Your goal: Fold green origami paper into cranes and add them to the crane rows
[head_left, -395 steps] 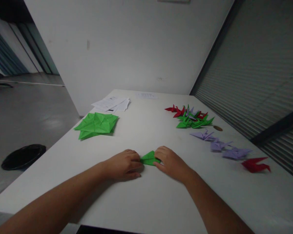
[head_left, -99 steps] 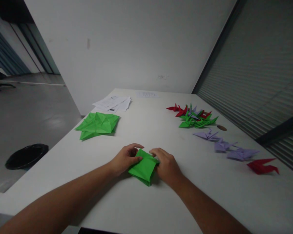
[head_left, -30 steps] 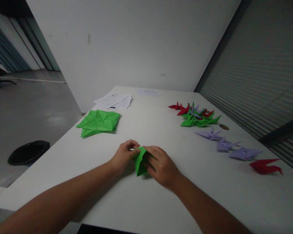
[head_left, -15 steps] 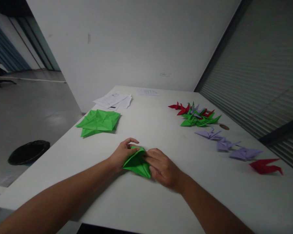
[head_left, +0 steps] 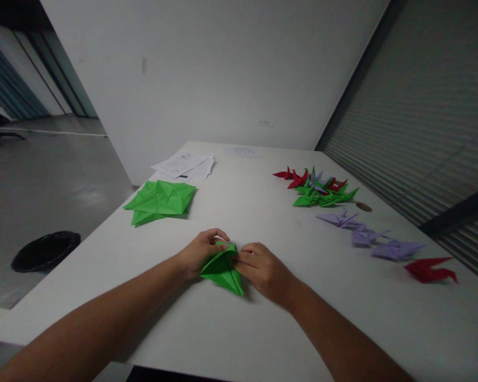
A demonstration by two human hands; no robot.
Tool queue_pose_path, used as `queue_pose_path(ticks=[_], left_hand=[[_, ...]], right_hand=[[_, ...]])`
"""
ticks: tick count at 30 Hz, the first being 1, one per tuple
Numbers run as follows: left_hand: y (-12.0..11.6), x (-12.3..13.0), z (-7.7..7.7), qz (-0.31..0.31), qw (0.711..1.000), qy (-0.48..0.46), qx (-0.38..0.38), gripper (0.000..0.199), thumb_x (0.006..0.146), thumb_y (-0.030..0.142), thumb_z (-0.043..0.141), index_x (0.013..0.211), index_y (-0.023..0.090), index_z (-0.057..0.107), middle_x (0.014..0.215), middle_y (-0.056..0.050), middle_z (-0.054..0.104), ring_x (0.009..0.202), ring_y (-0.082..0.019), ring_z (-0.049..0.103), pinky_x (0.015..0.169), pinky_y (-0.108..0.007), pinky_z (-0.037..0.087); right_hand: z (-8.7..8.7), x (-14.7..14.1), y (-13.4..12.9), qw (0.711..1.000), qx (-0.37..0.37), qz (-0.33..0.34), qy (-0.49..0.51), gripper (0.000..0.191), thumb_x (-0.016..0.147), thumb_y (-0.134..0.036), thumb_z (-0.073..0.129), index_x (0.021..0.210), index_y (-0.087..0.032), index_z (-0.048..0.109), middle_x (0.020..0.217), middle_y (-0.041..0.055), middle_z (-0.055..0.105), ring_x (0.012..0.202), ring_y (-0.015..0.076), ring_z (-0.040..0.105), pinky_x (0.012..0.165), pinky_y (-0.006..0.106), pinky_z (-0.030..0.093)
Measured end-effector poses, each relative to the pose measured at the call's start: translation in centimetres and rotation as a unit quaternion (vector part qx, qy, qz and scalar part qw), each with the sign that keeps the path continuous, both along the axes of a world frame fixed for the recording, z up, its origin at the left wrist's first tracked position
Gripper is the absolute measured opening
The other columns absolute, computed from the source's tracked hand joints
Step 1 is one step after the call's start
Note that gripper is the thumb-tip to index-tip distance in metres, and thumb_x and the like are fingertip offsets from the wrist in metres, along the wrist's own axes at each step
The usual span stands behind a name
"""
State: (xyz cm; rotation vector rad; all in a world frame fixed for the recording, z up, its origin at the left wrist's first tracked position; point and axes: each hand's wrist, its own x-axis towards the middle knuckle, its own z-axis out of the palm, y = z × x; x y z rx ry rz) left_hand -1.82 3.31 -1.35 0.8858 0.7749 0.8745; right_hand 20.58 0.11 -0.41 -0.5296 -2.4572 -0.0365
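Note:
A partly folded sheet of green origami paper (head_left: 223, 271) lies between my hands near the front of the white table (head_left: 271, 334), one pointed corner toward me. My left hand (head_left: 201, 252) pinches its far left edge, thumb on top. From the right, my right hand (head_left: 265, 270) presses its fingers against the paper's right side; the fingertips are partly hidden by the fold. Beyond my left hand lies a stack of creased green paper (head_left: 161, 199).
Several red, green and purple paper cranes (head_left: 322, 191) are heaped at the back right. Purple cranes (head_left: 396, 249) and a red crane (head_left: 430, 270) line the right side, near a brown disc (head_left: 364, 207). Printed sheets (head_left: 183, 165) lie far left; a black-lined bin (head_left: 45, 252) stands on the floor.
The green paper's right side has folded inward, making it narrower with a sharper near point. My right hand's fingers have shifted slightly; my left hand keeps its hold.

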Motion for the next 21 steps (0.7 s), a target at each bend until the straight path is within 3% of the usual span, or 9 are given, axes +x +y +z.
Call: queue_pose_path(ticks=[7, 12, 15, 18, 21], left_hand=[[0.1, 0.0, 0.8, 0.004, 1.0, 0.01, -0.029, 0.048, 0.057, 0.031, 0.098, 0.089, 0.015, 0.065, 0.072, -0.001, 0.071, 0.053, -0.011, 0.061, 0.053, -0.023, 0.047], [0.0, -0.2, 0.7, -0.009, 0.999, 0.003, -0.031, 0.043, 0.066, 0.033, 0.093, 0.094, 0.016, 0.066, 0.075, -0.003, 0.072, 0.06, -0.015, 0.065, 0.059, -0.026, 0.051], [0.2, -0.1, 0.7, -0.003, 0.998, -0.022, -0.056, 0.037, 0.07, 0.031, 0.089, 0.096, 0.016, 0.068, 0.089, -0.009, 0.076, 0.077, -0.021, 0.072, 0.073, -0.032, 0.056], [0.8, -0.2, 0.3, 0.058, 0.997, -0.025, -0.038, 0.03, 0.071, 0.031, 0.087, 0.09, 0.015, 0.069, 0.101, -0.013, 0.076, 0.095, -0.023, 0.072, 0.085, -0.033, 0.054], [1.5, -0.8, -0.1, 0.168, 0.98, 0.07, 0.086, 0.022, 0.075, 0.032, 0.081, 0.087, 0.016, 0.071, 0.095, -0.008, 0.074, 0.091, -0.02, 0.067, 0.083, -0.03, 0.051]], right_hand=[[0.3, -0.1, -0.3, 0.999, 0.035, -0.015, -0.022, 0.026, 0.102, -0.014, 0.057, 0.124, -0.019, 0.068, 0.118, 0.0104, 0.076, 0.108, 0.0253, 0.063, 0.088, 0.042, 0.052], [0.3, -0.3, -0.3, 1.0, 0.02, -0.006, -0.023, 0.017, 0.1, -0.014, 0.056, 0.108, -0.019, 0.071, 0.101, 0.0089, 0.076, 0.103, 0.0255, 0.062, 0.085, 0.041, 0.05], [0.2, -0.4, -0.2, 0.998, 0.01, -0.019, -0.054, 0.016, 0.101, -0.015, 0.055, 0.094, -0.019, 0.069, 0.087, 0.0073, 0.071, 0.09, 0.024, 0.06, 0.079, 0.039, 0.047], [-0.1, -0.5, -0.1, 0.994, 0.013, -0.043, -0.095, 0.019, 0.102, -0.015, 0.053, 0.088, -0.018, 0.066, 0.081, 0.0065, 0.067, 0.08, 0.0226, 0.056, 0.074, 0.037, 0.044], [-0.5, -0.4, -0.1, 0.988, 0.019, -0.073, -0.135, 0.018, 0.101, -0.014, 0.053, 0.088, -0.017, 0.066, 0.082, 0.0065, 0.067, 0.076, 0.0222, 0.055, 0.07, 0.036, 0.042]])
